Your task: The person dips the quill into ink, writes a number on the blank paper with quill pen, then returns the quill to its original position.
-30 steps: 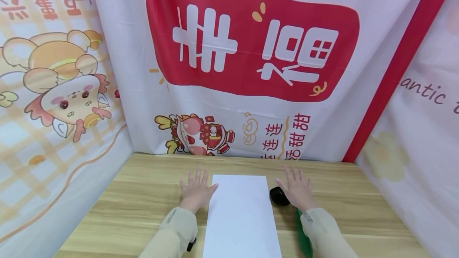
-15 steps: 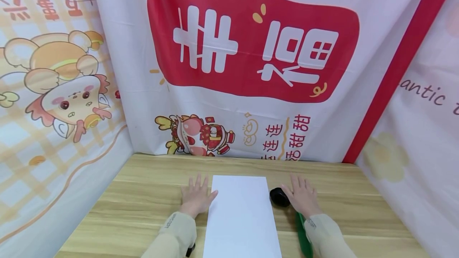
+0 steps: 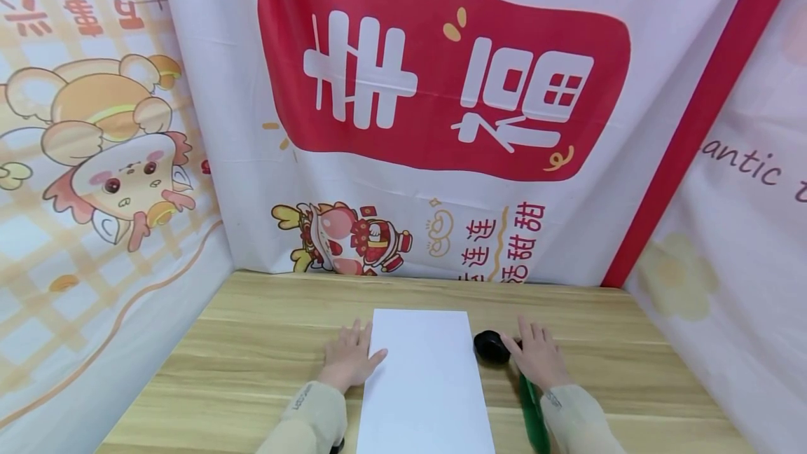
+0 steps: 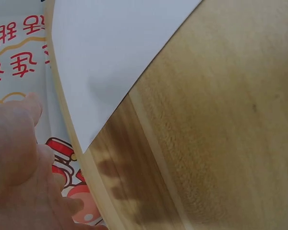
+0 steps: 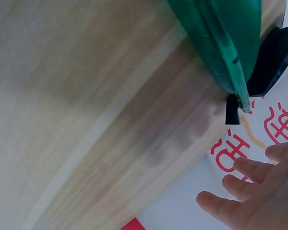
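Use the sheet of paper as the reference for all positions. It lies flat on the wooden table, lengthwise between your two hands.

Far left of the paper, a patterned cloth with a cartoon animal hangs beside the table. Nearer the paper's left side, your left sleeve partly covers a small dark piece. Your left hand is just beside the paper's upper left edge, palm down, fingers extended and relaxed. It has hold of nothing. The thumb reaches over the paper's edge; contact cannot be determined.

Beyond the paper's far end hangs a white cloth with a red panel of white characters.

Just right of the paper, near its far end, is a black object. A long green item lies right of the paper, farther down its length. Your right hand is right of the paper, past the black object, fingers extended and spread, holding nothing. The thumb points toward the paper. Your right sleeve is beside the green item.
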A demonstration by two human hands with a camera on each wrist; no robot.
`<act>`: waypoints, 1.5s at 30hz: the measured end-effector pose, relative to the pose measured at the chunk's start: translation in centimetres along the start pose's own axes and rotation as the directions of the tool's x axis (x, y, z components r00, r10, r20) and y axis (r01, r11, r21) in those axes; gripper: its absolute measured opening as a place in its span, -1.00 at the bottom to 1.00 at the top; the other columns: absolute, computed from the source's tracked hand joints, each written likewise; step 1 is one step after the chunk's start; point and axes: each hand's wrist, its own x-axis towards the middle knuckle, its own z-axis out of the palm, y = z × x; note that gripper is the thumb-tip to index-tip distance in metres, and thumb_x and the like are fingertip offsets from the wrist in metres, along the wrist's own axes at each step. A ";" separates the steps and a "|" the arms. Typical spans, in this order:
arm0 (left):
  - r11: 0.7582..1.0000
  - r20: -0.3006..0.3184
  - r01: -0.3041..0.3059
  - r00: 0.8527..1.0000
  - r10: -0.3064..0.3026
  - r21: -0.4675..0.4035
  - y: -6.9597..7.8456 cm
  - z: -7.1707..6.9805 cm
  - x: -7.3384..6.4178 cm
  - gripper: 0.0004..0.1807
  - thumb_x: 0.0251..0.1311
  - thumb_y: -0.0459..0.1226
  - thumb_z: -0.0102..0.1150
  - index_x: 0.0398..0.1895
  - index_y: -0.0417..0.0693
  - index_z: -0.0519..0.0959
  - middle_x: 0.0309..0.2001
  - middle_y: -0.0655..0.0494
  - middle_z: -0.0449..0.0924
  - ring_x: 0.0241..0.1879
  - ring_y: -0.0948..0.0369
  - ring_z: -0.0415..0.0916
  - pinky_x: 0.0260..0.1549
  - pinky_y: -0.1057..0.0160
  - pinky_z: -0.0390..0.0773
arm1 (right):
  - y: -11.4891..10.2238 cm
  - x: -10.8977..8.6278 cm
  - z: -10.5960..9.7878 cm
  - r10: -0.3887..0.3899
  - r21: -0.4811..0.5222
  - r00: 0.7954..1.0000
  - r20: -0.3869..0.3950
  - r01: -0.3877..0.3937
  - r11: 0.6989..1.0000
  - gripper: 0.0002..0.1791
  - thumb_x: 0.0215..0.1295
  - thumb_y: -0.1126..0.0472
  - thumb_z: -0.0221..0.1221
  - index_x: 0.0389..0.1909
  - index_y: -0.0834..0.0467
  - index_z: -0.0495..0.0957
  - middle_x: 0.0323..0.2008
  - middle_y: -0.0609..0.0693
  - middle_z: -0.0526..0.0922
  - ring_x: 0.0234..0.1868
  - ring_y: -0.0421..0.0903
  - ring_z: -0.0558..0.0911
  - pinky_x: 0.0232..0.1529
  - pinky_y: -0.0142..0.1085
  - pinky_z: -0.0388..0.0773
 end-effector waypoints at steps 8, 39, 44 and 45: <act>0.997 0.019 0.007 1.000 -0.006 -0.072 0.2 0.1 -0.2 -0.26 0.30 0.10 -0.15 0.40 -0.14 0.06 0.41 -0.20 -0.14 0.33 -0.24 -0.19 0.17 -0.33 -0.15 | 0.3 -0.2 0.3 0.026 -0.005 0.999 0.034 -0.026 1.000 -0.21 0.38 -0.20 -0.21 0.37 0.32 -0.01 0.25 0.47 0.11 0.25 0.44 0.03 0.11 0.35 0.01; 0.996 0.028 -0.086 0.996 0.086 -0.028 0.7 1.6 -0.8 -0.30 0.21 0.02 0.06 0.36 -0.08 0.19 0.36 -0.25 0.00 0.28 -0.29 -0.07 0.06 -0.43 -0.04 | 0.6 -0.8 0.7 0.048 -0.013 0.997 0.054 -0.048 0.999 -0.21 0.38 -0.19 -0.19 0.37 0.32 0.00 0.18 0.52 0.18 0.17 0.44 0.19 0.02 0.28 0.23; 0.995 0.018 -0.100 0.995 0.100 -0.010 0.7 1.8 -0.9 -0.28 0.17 0.02 0.11 0.34 -0.09 0.21 0.34 -0.25 0.04 0.27 -0.28 -0.02 0.04 -0.43 0.02 | 0.8 -1.0 0.8 0.053 -0.012 0.997 0.049 -0.052 0.999 -0.22 0.37 -0.18 -0.15 0.34 0.37 0.05 0.14 0.53 0.23 0.13 0.43 0.25 0.01 0.26 0.27; 0.995 0.020 -0.099 0.995 0.099 -0.005 0.7 1.8 -1.0 -0.28 0.17 0.02 0.11 0.34 -0.09 0.22 0.34 -0.26 0.05 0.26 -0.29 -0.01 0.04 -0.43 0.04 | 0.8 -1.0 0.9 0.050 -0.016 0.998 0.045 -0.050 0.999 -0.22 0.36 -0.18 -0.14 0.32 0.39 0.07 0.13 0.53 0.25 0.12 0.43 0.26 0.01 0.25 0.27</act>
